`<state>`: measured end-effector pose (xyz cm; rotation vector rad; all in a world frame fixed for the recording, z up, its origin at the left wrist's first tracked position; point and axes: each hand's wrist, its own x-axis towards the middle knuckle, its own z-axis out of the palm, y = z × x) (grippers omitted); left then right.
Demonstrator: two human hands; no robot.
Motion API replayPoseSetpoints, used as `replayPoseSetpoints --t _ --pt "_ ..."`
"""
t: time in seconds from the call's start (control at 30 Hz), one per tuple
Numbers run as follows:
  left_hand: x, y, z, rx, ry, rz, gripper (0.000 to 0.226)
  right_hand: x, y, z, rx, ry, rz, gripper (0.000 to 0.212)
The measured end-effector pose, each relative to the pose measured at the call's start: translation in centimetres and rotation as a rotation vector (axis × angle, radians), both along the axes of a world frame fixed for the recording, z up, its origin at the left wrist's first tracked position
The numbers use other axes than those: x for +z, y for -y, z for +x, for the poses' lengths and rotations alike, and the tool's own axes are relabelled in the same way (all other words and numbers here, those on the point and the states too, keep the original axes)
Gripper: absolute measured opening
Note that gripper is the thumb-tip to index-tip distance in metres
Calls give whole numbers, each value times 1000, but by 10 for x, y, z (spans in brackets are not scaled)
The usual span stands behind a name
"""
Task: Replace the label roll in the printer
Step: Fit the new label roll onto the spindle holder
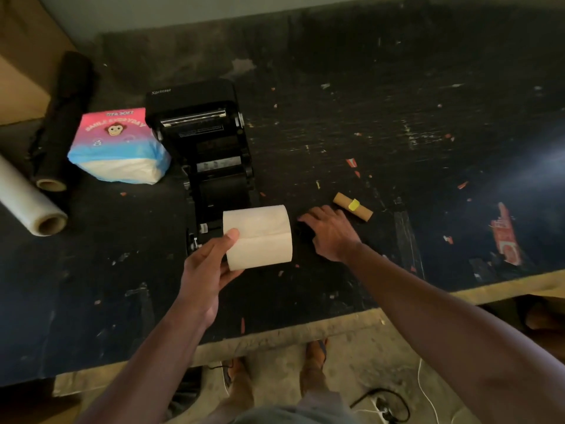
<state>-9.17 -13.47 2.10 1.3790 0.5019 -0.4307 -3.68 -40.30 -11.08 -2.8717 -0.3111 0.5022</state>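
The black label printer point(211, 142) lies on the dark table with its lid swung open toward the back, and its roll bay shows no roll. My left hand point(208, 267) grips a full white label roll point(260, 237), held just in front of the printer's near end. To the right of the roll, my right hand point(330, 234) rests palm down on the table over a small black part point(304, 232); whether it grips that part is hidden. An empty brown cardboard core point(353, 207) with a yellow sticker lies just beyond my right hand.
A pink and blue tissue pack point(117, 145) sits left of the printer. A black film roll point(62, 117) and a clear film roll point(27, 200) lie at the far left. The table's front edge point(305, 332) runs near me, with cables on the floor below.
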Motion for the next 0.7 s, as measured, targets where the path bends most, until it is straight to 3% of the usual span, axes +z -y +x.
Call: replayPoseSetpoints --t 0.13,0.4,0.5,0.6,0.7 --pt "-2 -9 -7 22 4 -16 25 4 -13 27 107 -47 -183 73" --pt "-1 -19 -17 28 7 -68 23 17 -10 44 50 -164 -144 56" --pt "-3 -22 -19 25 7 -80 23 19 -9 44 42 -122 -213 61" --pt "-5 -24 -21 21 2 -85 24 22 -12 45 178 -7 -272 72" --pt "-8 -27 -21 27 -20 -96 27 26 -16 48 348 -50 -291 61"
